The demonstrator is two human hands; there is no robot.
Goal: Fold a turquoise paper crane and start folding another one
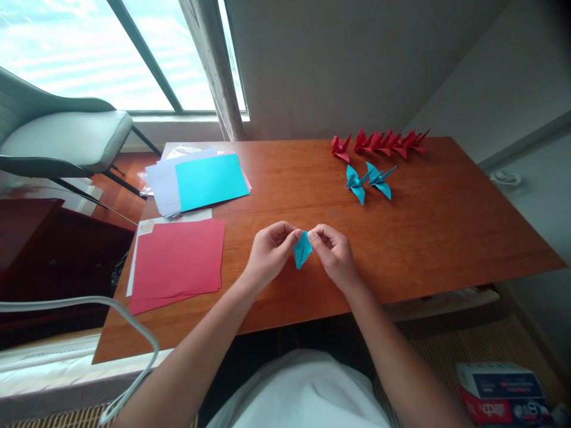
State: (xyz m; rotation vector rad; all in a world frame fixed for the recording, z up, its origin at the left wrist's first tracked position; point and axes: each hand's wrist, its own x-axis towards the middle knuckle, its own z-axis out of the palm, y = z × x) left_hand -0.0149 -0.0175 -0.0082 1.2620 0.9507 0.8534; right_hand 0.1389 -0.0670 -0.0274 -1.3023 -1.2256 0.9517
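Note:
A small piece of folded blue origami paper hangs between my two hands over the front middle of the table, its pointed end toward me. My left hand pinches its upper left edge between thumb and fingers. On the upper right edge, my right hand has the same kind of pinch. Past my right hand sit two blue paper cranes with their wings spread. Behind them stands a row of several red paper cranes, with one red crane slightly apart on its left.
Red paper sheets lie at the table's left front. Behind them is a pile of white sheets topped by blue paper. The wooden table meets the wall at the back. A chair and a white cable are at left.

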